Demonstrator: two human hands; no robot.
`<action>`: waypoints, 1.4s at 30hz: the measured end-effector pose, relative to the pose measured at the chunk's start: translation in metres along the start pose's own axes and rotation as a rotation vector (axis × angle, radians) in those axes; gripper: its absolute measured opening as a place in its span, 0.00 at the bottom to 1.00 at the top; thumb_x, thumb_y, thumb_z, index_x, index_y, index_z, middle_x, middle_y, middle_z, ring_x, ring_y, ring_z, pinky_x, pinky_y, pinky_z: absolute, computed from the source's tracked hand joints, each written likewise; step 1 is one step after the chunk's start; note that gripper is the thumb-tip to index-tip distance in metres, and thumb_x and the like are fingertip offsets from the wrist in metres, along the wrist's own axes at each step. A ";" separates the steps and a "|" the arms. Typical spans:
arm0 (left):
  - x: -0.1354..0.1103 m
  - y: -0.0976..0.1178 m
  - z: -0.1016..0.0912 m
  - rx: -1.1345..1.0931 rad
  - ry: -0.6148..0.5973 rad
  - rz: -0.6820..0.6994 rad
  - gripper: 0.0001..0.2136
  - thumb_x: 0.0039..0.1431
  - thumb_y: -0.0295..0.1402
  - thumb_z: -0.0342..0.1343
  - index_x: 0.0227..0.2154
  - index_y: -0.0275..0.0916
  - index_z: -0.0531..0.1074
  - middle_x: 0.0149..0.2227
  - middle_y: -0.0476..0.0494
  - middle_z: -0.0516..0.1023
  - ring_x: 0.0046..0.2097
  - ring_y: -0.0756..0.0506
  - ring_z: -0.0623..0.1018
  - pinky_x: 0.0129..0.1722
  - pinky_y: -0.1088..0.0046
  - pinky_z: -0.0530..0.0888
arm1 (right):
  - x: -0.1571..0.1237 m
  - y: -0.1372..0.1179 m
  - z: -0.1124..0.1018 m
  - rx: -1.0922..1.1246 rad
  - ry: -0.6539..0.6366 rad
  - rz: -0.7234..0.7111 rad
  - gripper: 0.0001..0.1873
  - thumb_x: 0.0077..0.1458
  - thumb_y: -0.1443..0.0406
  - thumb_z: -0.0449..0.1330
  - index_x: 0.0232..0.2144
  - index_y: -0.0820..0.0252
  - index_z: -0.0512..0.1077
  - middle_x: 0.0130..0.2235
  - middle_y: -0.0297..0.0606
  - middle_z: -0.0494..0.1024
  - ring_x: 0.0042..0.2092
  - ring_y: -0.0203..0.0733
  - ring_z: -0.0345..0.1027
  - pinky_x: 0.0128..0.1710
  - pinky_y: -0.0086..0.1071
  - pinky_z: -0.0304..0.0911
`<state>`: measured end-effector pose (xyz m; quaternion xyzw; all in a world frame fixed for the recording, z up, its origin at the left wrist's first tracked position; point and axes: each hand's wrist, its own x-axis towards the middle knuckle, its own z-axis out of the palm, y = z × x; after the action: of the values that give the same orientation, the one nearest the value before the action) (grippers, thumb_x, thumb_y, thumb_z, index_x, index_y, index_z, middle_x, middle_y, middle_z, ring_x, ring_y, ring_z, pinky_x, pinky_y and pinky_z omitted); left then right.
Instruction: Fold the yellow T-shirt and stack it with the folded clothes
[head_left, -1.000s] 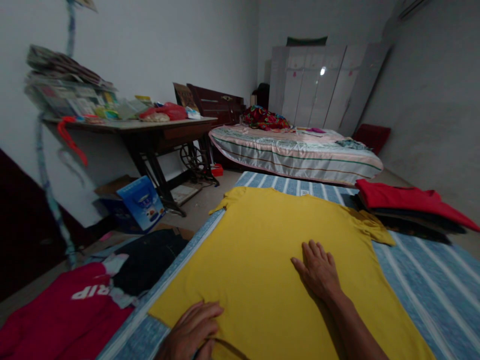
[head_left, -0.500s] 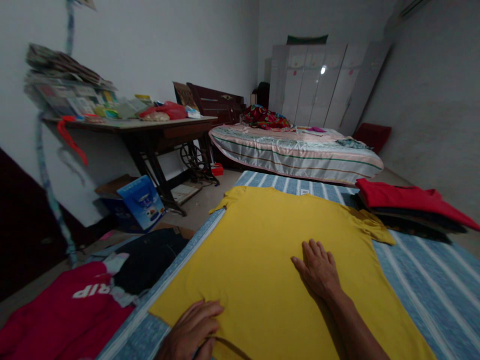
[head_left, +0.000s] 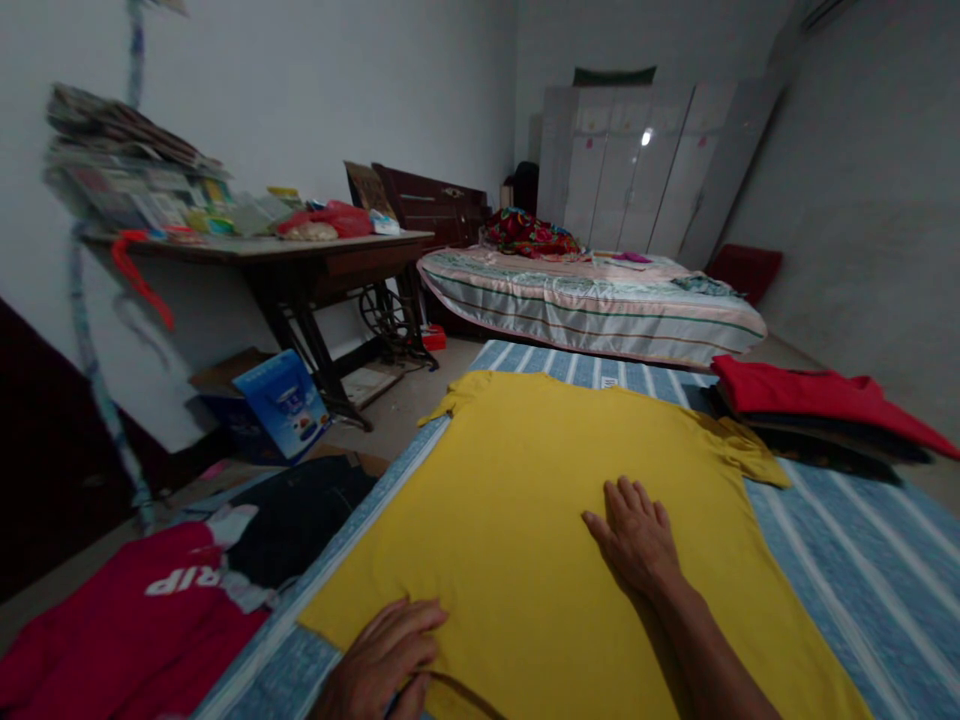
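Observation:
A yellow T-shirt point(head_left: 517, 500) lies spread out on a blue-and-white striped bed cover point(head_left: 840, 560), collar at the far end and sleeves out to the sides. At the near hem, my left hand point(head_left: 386, 655) grips the shirt's edge, fingers on top and thumb at the hem, which lifts slightly there. My right hand point(head_left: 636, 535) rests flat on the shirt's middle right, fingers a little apart, holding nothing.
To the right is a stack of folded clothes with a red garment point(head_left: 810, 390) on top. Pink and dark clothes point(head_left: 142, 610) lie at the lower left. Beyond stand a sewing-machine table point(head_left: 262, 248), a blue box point(head_left: 281, 405), another bed point(head_left: 592, 300) and a wardrobe point(head_left: 622, 170).

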<state>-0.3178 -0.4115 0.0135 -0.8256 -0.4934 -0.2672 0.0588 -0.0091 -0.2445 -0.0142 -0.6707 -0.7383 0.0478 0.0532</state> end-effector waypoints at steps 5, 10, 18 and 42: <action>-0.002 0.000 0.002 0.024 0.006 0.023 0.08 0.51 0.27 0.54 0.34 0.45 0.72 0.44 0.50 0.79 0.48 0.50 0.77 0.54 0.76 0.68 | -0.001 -0.001 -0.004 -0.004 -0.007 -0.004 0.34 0.60 0.49 0.44 0.61 0.64 0.57 0.65 0.46 0.52 0.65 0.53 0.40 0.60 0.48 0.39; -0.003 -0.002 0.001 0.021 0.008 0.017 0.08 0.51 0.27 0.55 0.35 0.44 0.72 0.45 0.49 0.79 0.48 0.50 0.77 0.54 0.76 0.68 | -0.001 -0.001 -0.003 -0.013 -0.012 0.000 0.34 0.61 0.48 0.44 0.62 0.63 0.56 0.65 0.45 0.52 0.65 0.53 0.40 0.60 0.48 0.39; -0.003 -0.003 0.004 0.027 -0.013 0.019 0.08 0.51 0.27 0.54 0.34 0.44 0.72 0.45 0.48 0.79 0.48 0.49 0.77 0.55 0.75 0.68 | -0.002 -0.003 -0.005 -0.007 -0.014 0.006 0.34 0.60 0.49 0.44 0.62 0.63 0.56 0.65 0.45 0.52 0.65 0.52 0.40 0.61 0.47 0.38; -0.005 -0.003 0.003 0.029 0.011 0.022 0.08 0.52 0.27 0.55 0.35 0.44 0.71 0.46 0.49 0.79 0.49 0.50 0.76 0.56 0.75 0.67 | -0.001 -0.001 -0.003 -0.010 0.003 -0.003 0.34 0.60 0.49 0.45 0.61 0.64 0.57 0.65 0.46 0.52 0.65 0.53 0.40 0.60 0.49 0.39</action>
<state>-0.3208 -0.4125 0.0079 -0.8287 -0.4877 -0.2638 0.0764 -0.0100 -0.2458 -0.0108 -0.6697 -0.7396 0.0431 0.0512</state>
